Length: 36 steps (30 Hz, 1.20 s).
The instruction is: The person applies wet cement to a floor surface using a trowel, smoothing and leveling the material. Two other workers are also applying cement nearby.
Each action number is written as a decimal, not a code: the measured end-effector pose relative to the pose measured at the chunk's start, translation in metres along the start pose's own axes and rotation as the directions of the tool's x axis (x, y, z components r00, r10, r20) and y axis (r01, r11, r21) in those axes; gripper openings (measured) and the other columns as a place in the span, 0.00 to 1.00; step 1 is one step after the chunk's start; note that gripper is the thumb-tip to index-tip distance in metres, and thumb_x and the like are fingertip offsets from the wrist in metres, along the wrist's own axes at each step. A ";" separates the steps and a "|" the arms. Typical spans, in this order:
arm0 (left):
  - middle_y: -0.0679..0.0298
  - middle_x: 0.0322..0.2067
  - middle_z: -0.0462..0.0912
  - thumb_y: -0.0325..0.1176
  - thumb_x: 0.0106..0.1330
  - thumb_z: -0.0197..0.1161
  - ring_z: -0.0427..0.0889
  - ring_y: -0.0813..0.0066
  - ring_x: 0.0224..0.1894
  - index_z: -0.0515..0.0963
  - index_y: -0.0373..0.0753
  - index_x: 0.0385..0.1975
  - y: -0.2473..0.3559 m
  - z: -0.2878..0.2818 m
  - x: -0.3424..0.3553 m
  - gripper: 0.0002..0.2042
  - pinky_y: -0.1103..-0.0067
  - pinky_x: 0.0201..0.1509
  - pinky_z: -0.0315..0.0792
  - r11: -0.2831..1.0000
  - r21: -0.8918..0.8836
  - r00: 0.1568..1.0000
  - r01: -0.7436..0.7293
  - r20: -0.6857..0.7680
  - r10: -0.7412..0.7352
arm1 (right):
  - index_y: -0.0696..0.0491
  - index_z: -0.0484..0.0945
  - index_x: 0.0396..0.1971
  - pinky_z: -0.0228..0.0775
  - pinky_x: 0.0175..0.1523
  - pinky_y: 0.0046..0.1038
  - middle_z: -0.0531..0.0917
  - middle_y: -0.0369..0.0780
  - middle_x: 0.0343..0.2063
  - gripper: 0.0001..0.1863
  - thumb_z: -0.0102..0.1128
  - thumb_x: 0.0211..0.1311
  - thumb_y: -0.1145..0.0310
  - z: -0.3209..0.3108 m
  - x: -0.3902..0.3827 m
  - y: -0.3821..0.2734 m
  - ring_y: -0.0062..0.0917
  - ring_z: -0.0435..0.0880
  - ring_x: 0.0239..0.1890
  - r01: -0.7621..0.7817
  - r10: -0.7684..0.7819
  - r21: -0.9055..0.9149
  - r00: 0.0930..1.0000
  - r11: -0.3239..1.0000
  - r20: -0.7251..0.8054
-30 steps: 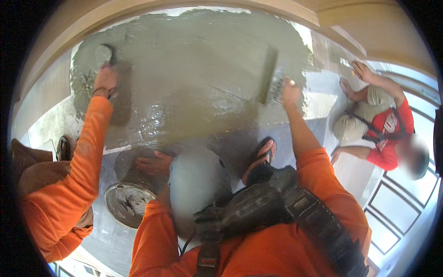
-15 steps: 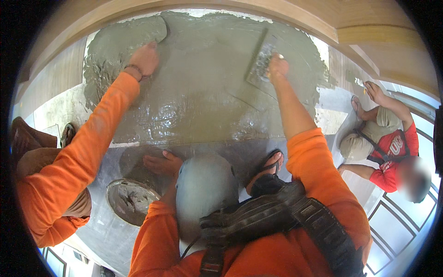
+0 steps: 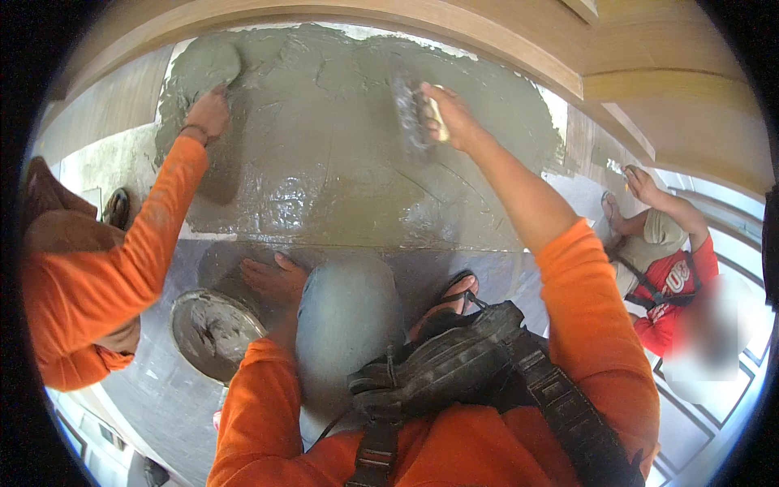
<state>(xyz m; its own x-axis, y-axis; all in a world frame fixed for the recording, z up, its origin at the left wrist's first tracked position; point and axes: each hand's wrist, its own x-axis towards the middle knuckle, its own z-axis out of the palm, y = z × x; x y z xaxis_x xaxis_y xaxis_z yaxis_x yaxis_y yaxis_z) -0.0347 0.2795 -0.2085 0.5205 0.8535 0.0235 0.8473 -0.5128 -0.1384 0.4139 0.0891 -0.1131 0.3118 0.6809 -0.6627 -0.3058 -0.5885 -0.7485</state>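
Note:
My right hand (image 3: 456, 122) is wrapped round the pale handle of a rectangular plastering trowel (image 3: 406, 109). The blade is blurred and lies over the wet grey mortar (image 3: 316, 146) spread on the floor. My left hand (image 3: 276, 280) rests on the grey floor just short of the mortar's near edge, its fingers spread and holding nothing. Beside my left forearm stands a round bucket (image 3: 174, 329) with grey mortar inside. At the left, a co-worker's hand (image 3: 209, 114), below an orange sleeve, holds a rounded tool (image 3: 221, 65) against the mortar; its handle is hidden.
A wooden ledge (image 3: 341, 11) curves along the far side. My jeans-clad knee (image 3: 345, 312) and sandalled foot (image 3: 462, 294) are close to the near edge. Another person in a red shirt (image 3: 686, 280) crouches at the right, one hand raised near the wall.
My right hand has swept the trowel leftward across the mortar. The co-worker's hand and tool have also shifted left. My left hand stays on the floor, and the view has shifted slightly.

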 end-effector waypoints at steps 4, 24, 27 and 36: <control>0.44 0.60 0.73 0.43 0.72 0.54 0.69 0.45 0.68 0.71 0.32 0.60 0.067 0.020 -0.164 0.24 0.61 0.76 0.56 0.822 -0.223 0.788 0.524 -0.238 -0.567 | 0.51 0.73 0.43 0.64 0.17 0.25 0.73 0.32 0.19 0.16 0.61 0.73 0.54 -0.028 -0.024 -0.017 0.18 0.69 0.15 -0.021 0.043 -0.177 0.992 0.984 0.119; 0.46 0.73 0.63 0.46 0.75 0.56 0.57 0.42 0.77 0.63 0.40 0.74 0.181 -0.095 -0.462 0.31 0.57 0.81 0.52 0.694 -0.672 0.859 0.260 0.489 0.151 | 0.56 0.77 0.56 0.74 0.59 0.48 0.85 0.56 0.49 0.27 0.58 0.73 0.47 0.068 0.034 0.110 0.51 0.84 0.54 0.700 -0.114 -0.698 0.714 0.152 0.691; 0.49 0.73 0.63 0.45 0.74 0.57 0.55 0.45 0.78 0.66 0.40 0.72 0.215 -0.108 -0.498 0.30 0.56 0.82 0.51 0.743 -0.609 0.874 0.280 0.481 0.065 | 0.56 0.78 0.57 0.74 0.60 0.45 0.85 0.56 0.52 0.27 0.59 0.72 0.47 0.065 0.069 0.070 0.51 0.84 0.55 0.659 -0.232 -0.709 0.752 0.250 0.617; 0.51 0.74 0.63 0.46 0.74 0.57 0.54 0.46 0.79 0.69 0.40 0.71 0.229 -0.124 -0.509 0.29 0.54 0.82 0.51 0.675 -0.617 0.860 0.405 0.508 -0.051 | 0.57 0.76 0.57 0.74 0.58 0.50 0.84 0.59 0.49 0.28 0.56 0.73 0.48 0.106 -0.003 0.110 0.57 0.83 0.53 0.784 -0.005 -0.617 0.619 0.067 0.786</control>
<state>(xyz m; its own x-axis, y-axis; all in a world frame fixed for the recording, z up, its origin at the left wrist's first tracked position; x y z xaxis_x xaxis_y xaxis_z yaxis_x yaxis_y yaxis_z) -0.0924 -0.2833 -0.1295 0.3503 0.8069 -0.4756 0.8480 -0.0576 0.5269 0.2842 0.0689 -0.1909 -0.5125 0.7666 -0.3869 0.7790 0.2256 -0.5850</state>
